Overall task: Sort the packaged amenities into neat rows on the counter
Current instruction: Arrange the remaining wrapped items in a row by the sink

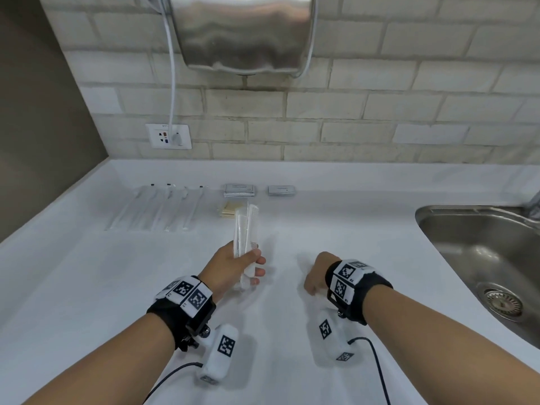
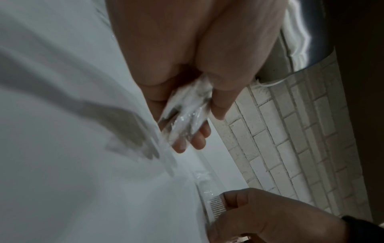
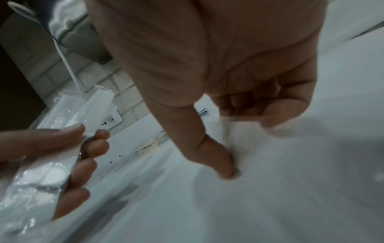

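Note:
My left hand (image 1: 251,266) grips a bundle of white combs in clear wrappers (image 1: 245,229), holding it upright above the white counter (image 1: 87,273); the wrappers (image 2: 187,115) sit between thumb and fingers. To the right, my right hand (image 1: 317,273) is down on the counter with its fingers curled. In the left wrist view its fingers and thumb pinch another wrapped white comb (image 2: 215,206) lying flat. The right wrist view is blurred; the thumb (image 3: 224,164) presses down there.
At the back of the counter lie a row of wrapped toothbrushes (image 1: 157,206), beige packets (image 1: 229,210) and two stacks of grey sachets (image 1: 239,190) (image 1: 281,190). A steel sink (image 1: 438,217) is at right. A hand dryer (image 1: 242,33) and a socket (image 1: 169,135) are on the tiled wall.

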